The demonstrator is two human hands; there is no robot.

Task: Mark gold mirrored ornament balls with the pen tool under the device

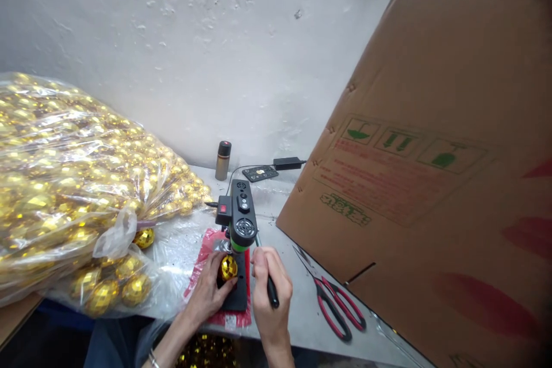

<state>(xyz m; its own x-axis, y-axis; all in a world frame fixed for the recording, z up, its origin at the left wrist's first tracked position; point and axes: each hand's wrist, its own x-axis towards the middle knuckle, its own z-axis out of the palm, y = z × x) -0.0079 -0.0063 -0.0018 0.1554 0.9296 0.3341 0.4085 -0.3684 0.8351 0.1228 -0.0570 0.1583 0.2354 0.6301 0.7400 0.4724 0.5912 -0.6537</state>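
My left hand [210,287] grips a gold mirror-faceted ball [228,267], thumb and fingers on its sides. The ball sits under the head of a small black bench drill press [244,213] with a red switch and a green ring. Where the drill's tip meets the ball is hidden. Curled around the drill press lever is my right hand [272,299]; the lever's black grip [272,292] shows past the fingers. Beneath the press, the black base [236,299] rests on red plastic sheeting [202,261].
A big clear bag of gold balls [86,167] fills the left, with several loose balls [103,296] near its knot. Red-black scissors [334,305] lie right, beside a large cardboard box [409,155]. A bottle [223,161], phone [260,173] and power adapter [288,163] are behind.
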